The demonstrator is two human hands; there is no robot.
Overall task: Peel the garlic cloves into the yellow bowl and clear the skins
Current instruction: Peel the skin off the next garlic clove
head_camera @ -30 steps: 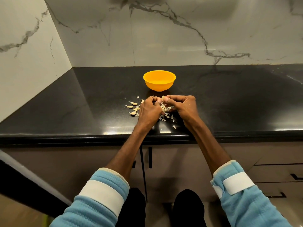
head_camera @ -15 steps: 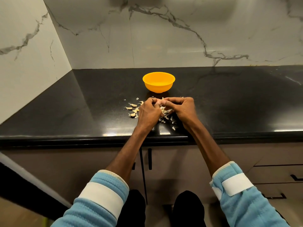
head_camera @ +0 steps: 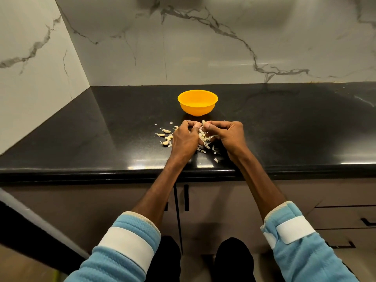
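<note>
A yellow bowl [head_camera: 197,102] stands on the black counter [head_camera: 101,127], just beyond my hands. My left hand [head_camera: 184,137] and my right hand [head_camera: 225,135] meet over the counter, fingertips pinched together on one garlic clove [head_camera: 203,122] whose pale tip shows between them. Several unpeeled cloves [head_camera: 165,137] lie to the left of my left hand. A heap of white skins [head_camera: 206,142] lies under and between my hands, with a few flakes nearer the front edge. What the bowl holds is hidden by its wall.
The counter's front edge [head_camera: 183,171] runs just below my wrists. Marble walls close the back and left side. Cabinet doors with black handles [head_camera: 186,198] sit under the counter.
Both hands stay pinched together at the same spot; the fingers have shifted a little on the clove, whose tip now shows above them.
</note>
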